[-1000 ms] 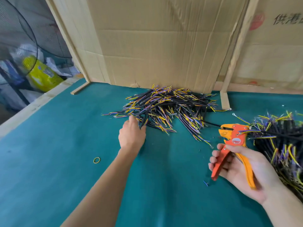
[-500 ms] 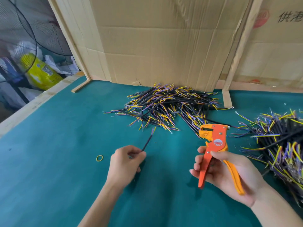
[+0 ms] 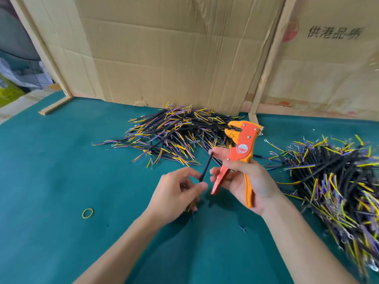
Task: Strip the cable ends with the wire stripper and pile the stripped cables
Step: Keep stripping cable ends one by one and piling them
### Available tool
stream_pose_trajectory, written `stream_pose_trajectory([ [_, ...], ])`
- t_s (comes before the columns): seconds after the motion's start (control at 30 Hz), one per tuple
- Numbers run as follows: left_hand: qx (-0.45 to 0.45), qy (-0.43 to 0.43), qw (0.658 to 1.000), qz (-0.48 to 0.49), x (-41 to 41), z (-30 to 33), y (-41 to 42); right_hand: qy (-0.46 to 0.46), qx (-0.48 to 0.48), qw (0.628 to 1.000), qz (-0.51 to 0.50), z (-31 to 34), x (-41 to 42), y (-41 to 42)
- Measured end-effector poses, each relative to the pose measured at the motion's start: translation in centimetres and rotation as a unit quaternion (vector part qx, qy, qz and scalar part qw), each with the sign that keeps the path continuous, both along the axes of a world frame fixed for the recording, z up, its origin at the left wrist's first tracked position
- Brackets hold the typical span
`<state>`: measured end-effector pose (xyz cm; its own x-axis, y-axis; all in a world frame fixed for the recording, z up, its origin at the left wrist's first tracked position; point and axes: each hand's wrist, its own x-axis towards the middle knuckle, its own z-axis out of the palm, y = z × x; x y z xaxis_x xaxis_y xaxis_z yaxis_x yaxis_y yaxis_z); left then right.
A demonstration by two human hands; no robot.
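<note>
A cable (image 3: 205,168), just lifted from the far pile (image 3: 176,132), is now pinched in the left hand (image 3: 176,193) beside the wire stripper (image 3: 239,154) gripped by the right hand (image 3: 248,181), ready for stripping.

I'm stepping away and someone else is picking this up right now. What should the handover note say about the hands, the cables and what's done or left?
Left hand: pinches one black cable, its far end raised toward the right hand's fingers.
Right hand: grips the orange wire stripper by its handles, head pointing up and away; no cable in its head.
Cables: one pile at the back by the cardboard wall, a second pile on the right of the green table. Which is stripped, I cannot tell.
Done: a cable is picked up.
Left: feed its end into the stripper, squeeze, then pile it; repeat.
</note>
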<state>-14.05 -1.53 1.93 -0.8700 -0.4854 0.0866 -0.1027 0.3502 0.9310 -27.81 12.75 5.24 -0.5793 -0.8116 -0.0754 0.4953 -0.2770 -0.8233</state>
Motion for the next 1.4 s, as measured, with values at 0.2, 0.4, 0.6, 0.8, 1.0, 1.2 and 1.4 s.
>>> stream_pose_trajectory([
  [0.2,0.051,0.030,0.997,-0.055,-4.4,0.6,-2.0,-0.041,-0.033,0.998,0.041,-2.2,-1.2,-0.9],
  [0.4,0.021,0.049,0.999,-0.012,-5.1,-1.0,-2.6,-0.033,-0.025,0.997,0.071,-3.0,-1.6,-1.0],
  [0.6,-0.014,0.042,0.999,0.009,-5.2,-1.5,-2.6,-0.045,-0.040,0.997,0.056,-3.0,-2.0,-1.2],
  [0.8,-0.011,0.051,0.998,0.032,-5.3,-1.6,-2.3,-0.038,-0.035,0.997,0.065,-3.0,-2.1,-1.3],
  [1.0,-0.010,0.053,0.998,0.030,-5.5,-1.7,-2.6,-0.047,-0.038,0.996,0.068,-3.0,-2.2,-1.4],
  [1.2,-0.007,0.060,0.998,0.027,-5.8,-1.7,-2.6,-0.065,-0.046,0.995,0.060,-3.1,-2.2,-1.3],
  [1.4,-0.011,0.060,0.998,0.016,-6.1,-1.5,-2.7,-0.080,-0.055,0.994,0.055,-3.0,-2.3,-1.3],
])
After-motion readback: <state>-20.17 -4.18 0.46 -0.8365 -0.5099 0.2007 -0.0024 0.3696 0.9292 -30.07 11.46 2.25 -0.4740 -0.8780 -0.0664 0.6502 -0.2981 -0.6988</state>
